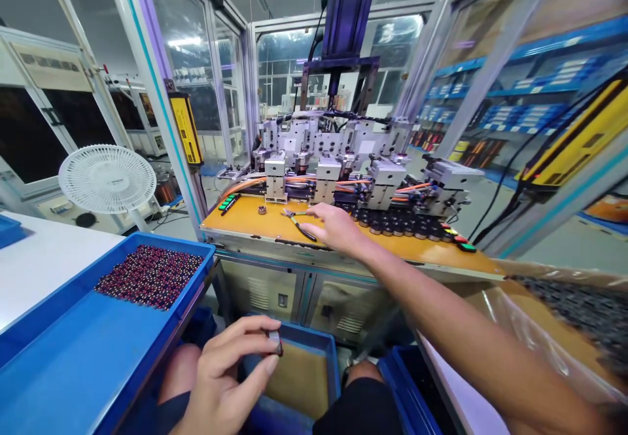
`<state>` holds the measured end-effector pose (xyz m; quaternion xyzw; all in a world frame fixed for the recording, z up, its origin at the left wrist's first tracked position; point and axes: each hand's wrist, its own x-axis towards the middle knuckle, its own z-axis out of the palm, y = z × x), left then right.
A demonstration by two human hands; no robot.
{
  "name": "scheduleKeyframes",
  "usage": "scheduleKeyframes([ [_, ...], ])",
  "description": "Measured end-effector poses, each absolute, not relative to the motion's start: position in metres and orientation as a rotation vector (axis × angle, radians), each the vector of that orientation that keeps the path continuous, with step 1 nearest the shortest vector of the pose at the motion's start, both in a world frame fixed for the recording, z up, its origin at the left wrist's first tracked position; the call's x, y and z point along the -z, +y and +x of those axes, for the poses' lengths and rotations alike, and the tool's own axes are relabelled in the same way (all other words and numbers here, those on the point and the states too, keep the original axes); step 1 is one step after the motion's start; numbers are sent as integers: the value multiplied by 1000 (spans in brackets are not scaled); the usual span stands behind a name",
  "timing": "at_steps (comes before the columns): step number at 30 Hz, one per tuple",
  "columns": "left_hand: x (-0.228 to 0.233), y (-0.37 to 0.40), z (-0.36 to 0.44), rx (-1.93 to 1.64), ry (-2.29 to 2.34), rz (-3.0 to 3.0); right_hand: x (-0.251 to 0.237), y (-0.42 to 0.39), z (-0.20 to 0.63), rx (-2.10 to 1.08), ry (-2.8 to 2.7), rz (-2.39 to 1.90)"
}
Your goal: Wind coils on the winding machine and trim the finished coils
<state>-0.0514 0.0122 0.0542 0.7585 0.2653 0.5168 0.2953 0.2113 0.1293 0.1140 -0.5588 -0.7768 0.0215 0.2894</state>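
Note:
My left hand is raised above my lap, pinching a small round metal part with a dark, reddish edge between thumb and fingertips. Over the orange worktop my right hand reaches forward, thumb and fingers apart. Right by its fingertips lies a pair of pliers with dark and green handles; whether the thumb touches them I cannot tell. One small round part sits alone to the left of the pliers. Several dark round parts stand in rows on the worktop's right side.
A machine with metal clamping blocks stands behind the worktop. At left, a blue tray holds many small dark parts. Another blue bin is below, between my knees. Plastic-lined black parts lie at right. Yellow sensor bars flank the opening.

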Motion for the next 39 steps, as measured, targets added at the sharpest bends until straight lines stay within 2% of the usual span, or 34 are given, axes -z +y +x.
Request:
scheduleKeyframes([
  [4, -57, 13, -55, -1440, 749, 1986, -95, 174, 217, 86, -2110, -1561],
  [10, -52, 9, -63, -1444, 858, 1844, -74, 181, 217, 107, -2239, -1648],
  [14, -50, 12, -61, -1454, 880, 1766, -65, 155, 225, 92, -2306, -1653],
  [19, -47, 17, -56, -1456, 874, 1683, -30, 74, 222, 75, -2268, -1560],
  [22, -45, 20, -54, -1455, 876, 1683, 0, 14, 206, -79, -2231, -1459],
  [26, -45, 21, -51, -1434, 886, 1694, 19, -43, 175, -835, -1813, -1096],
  [29, -45, 21, -49, -1414, 894, 1700, 16, -59, 160, -1185, -1622, -892],
  [31, -45, 20, -49, -1404, 892, 1697, 14, -62, 156, -1256, -1583, -899],
  [36, -44, 15, -50, -1386, 891, 1678, 19, -60, 156, -1136, -1647, -1012],
  [39, -45, 13, -51, -1385, 865, 1692, 15, -57, 150, -1154, -1610, -928],
])
